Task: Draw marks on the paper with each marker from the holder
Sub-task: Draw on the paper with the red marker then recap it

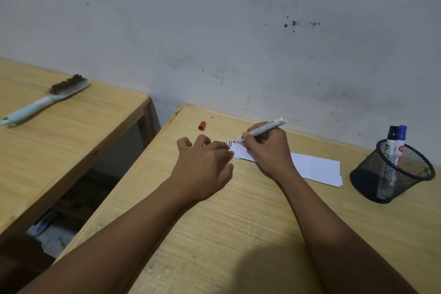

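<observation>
Two bare arms reach over one wooden desk point(214, 234). The left hand point(205, 167) lies spread, pressing one white paper point(315, 167). The right hand point(267, 148) pinches one red marker point(262, 130), its tip on the paper. One mesh holder point(391, 172) keeps two markers point(396, 141). One red cap point(202, 125) lies farther, then one brush point(45, 100) on a second desk point(59, 131), by the grey wall point(214, 31).

Two bare forearms are seen above the wooden table point(238, 234), uncovered from the lower frame edge to the wrists, with no sleeve, watch, bracelet or ring worn. The left hand point(202, 167) and right hand point(267, 148) are shown ungloved, with short nails. Knuckles and tendons are faintly outlined along the backs of both hands.
</observation>
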Demonstrator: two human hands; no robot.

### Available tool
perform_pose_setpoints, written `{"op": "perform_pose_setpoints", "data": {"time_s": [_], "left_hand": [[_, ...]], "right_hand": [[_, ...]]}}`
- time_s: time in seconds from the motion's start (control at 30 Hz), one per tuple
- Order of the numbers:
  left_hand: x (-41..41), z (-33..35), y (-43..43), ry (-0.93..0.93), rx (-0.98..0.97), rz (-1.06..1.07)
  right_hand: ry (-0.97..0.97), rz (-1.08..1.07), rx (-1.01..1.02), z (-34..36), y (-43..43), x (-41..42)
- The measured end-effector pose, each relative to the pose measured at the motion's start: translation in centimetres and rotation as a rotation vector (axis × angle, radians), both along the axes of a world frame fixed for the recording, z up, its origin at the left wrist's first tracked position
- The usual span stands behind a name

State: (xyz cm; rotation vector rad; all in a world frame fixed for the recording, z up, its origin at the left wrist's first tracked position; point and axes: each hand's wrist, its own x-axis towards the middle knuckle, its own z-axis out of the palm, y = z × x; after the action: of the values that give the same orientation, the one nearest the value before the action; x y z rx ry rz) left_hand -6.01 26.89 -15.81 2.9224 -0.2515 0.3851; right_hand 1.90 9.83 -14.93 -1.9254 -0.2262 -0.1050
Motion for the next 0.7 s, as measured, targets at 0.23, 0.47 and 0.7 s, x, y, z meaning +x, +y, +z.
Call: {"op": "perform_pose_setpoints", "data": {"time_s": [0.23,0.47,0.7], "left_hand": [[0.11,-0.02,-0.08,-0.001,-0.008,0.004],[0.1,0.02,-0.07,0.006,-0.006,0.006],[0.09,-0.05,-0.13,-0.015,-0.002,0.01]], "right_hand": [[0.009,-0.009,-0.019,-0.16,0.11,0.12],[0.018,0.008,-0.046,-0.04,0.01,0.07],[0.02,0.059,-0.045,0.28,-0.28,-0.19]]}}
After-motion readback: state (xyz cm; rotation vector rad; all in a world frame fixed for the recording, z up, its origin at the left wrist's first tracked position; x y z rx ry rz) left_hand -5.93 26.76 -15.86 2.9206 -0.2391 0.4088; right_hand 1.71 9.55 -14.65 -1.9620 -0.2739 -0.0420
